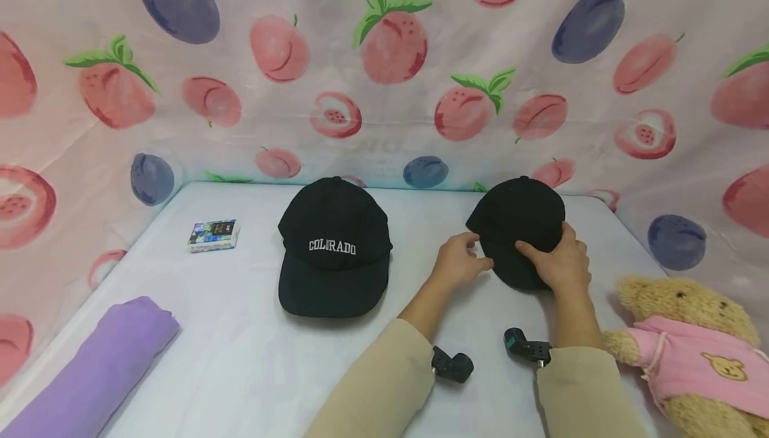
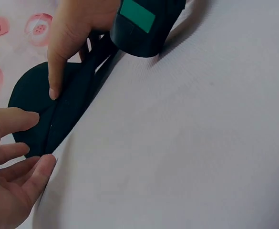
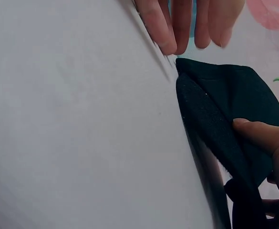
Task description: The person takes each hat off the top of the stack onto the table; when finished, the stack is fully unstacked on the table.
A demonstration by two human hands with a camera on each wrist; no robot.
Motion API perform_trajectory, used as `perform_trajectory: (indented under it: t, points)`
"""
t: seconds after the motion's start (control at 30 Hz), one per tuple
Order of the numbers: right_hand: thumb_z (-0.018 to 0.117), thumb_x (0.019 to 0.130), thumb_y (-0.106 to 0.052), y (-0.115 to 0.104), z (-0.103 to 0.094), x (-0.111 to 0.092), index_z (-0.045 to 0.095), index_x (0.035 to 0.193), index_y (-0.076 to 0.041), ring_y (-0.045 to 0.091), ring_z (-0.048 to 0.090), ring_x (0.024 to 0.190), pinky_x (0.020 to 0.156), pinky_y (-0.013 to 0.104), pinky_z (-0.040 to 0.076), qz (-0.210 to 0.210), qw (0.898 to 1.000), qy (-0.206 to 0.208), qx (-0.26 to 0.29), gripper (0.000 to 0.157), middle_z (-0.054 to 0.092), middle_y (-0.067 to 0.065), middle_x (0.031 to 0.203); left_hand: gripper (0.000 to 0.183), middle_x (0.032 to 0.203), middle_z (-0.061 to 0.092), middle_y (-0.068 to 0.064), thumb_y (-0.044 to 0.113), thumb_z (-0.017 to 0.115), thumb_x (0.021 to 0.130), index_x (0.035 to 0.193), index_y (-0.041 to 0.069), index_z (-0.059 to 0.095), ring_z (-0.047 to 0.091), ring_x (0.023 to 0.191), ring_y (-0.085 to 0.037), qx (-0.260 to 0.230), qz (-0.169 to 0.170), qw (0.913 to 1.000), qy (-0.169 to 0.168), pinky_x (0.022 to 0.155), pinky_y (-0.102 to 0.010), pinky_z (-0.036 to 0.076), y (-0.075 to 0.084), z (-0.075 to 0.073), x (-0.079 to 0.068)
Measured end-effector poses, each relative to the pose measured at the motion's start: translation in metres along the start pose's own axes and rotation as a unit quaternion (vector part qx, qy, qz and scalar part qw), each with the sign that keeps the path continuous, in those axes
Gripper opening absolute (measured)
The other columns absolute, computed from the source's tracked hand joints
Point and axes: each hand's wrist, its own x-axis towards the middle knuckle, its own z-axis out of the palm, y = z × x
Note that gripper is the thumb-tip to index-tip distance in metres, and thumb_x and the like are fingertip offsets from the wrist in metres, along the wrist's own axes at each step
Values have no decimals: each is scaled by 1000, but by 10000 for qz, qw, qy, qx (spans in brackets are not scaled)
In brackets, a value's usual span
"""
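Observation:
My right hand (image 1: 563,261) grips a plain black cap (image 1: 519,214) by its right side, the thumb lying across the front above the brim. In the right wrist view that thumb presses on the dark cloth of the cap (image 3: 253,95), and the other fingers are mostly hidden. Just left of the same cap is my left hand (image 1: 459,261), its fingers spread and loosely bent. A small gap shows between these fingers (image 3: 180,28) and the cap's edge in the right wrist view. A second black cap (image 1: 336,224), lettered COLORADO, sits apart on the left, brim toward me.
A small colourful box (image 1: 213,236) lies at the back left of the white table (image 1: 240,358). Along the left edge is a purple cloth roll (image 1: 102,371). A teddy bear (image 1: 697,358) in a pink top lies at the right, beside my right forearm. Fruit-patterned fabric (image 1: 384,124) hangs behind.

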Motion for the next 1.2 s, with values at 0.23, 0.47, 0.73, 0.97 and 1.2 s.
perform_trajectory:
  t: [0.23, 0.47, 0.73, 0.97, 1.2]
  points:
    - [67, 93, -54, 7, -4, 7, 6, 164, -2, 62, 26, 144, 112, 77, 25, -54, 9999, 79, -85, 107, 20, 43, 159, 47, 132, 70, -9, 15, 79, 88, 133, 9, 68, 67, 119, -23, 17, 0, 10000, -79, 98, -33, 55, 0, -5, -3]
    - [66, 95, -48, 14, -7, 15, 6, 163, 3, 62, 26, 143, 116, 73, 21, -112, 9997, 188, -133, 104, 21, 44, 157, 40, 128, 71, -10, 13, 77, 89, 128, 10, 71, 68, 115, -24, -116, -25, 9999, 21, 93, -32, 55, -3, -15, -6]
    - [63, 99, -38, 9, -11, 18, 2, 163, 1, 64, 25, 143, 117, 73, 24, 29, 9999, 158, 4, 97, 17, 44, 159, 37, 128, 70, -12, 12, 76, 90, 127, 8, 72, 67, 116, -25, -252, 62, 9997, 18, 92, -34, 56, -4, -28, -8]
    - [60, 101, -33, 6, -12, 19, -1, 163, 3, 62, 25, 145, 119, 71, 23, -6, 9998, 179, 119, 94, 16, 47, 157, 37, 126, 71, -12, 13, 76, 89, 126, 7, 72, 68, 114, -25, -256, 57, 9997, -6, 89, -32, 56, -8, -37, -10]
    - [56, 102, -36, 9, -11, 22, -5, 163, 0, 67, 25, 141, 117, 74, 22, 111, 9998, 192, -22, 93, 14, 46, 157, 37, 127, 70, -12, 14, 75, 90, 127, 8, 72, 67, 113, -25, -308, 38, 9995, -2, 91, -34, 56, -11, -45, -14]
